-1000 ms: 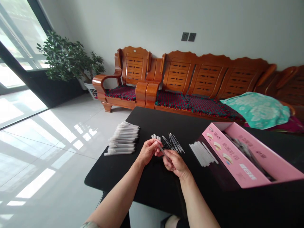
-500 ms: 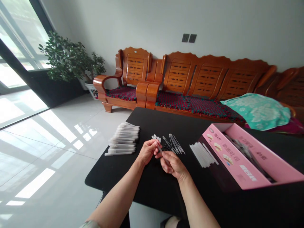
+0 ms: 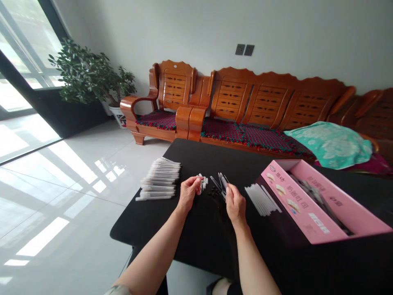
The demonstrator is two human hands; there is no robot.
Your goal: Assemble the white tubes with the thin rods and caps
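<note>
My left hand (image 3: pixel 190 193) is closed, fingertips pinched together beside a small heap of white pen caps (image 3: pixel 204 184); what lies between them is too small to make out. To its right, my right hand (image 3: pixel 236 203) pinches a slim pen refill at the loose bunch of pen refills (image 3: pixel 216 182). Small black pen parts (image 3: pixel 214 191) lie on the table between the hands. A neat pile of white pens (image 3: pixel 161 180) sits left of my left hand. Clear white pen barrels (image 3: pixel 263 199) lie in a row right of my right hand.
The black table (image 3: pixel 196 153) carries everything. An open pink box (image 3: pixel 297 205) with dark items inside stands at the right. Behind the table are a wooden sofa (image 3: pixel 229 100) and a turquoise cloth (image 3: pixel 334 143). A potted plant (image 3: pixel 89 78) stands at the far left.
My hands were together over a small slim piece and have parted. The right hand moved right and up to the refills; the left shifted slightly left, beside the caps.
</note>
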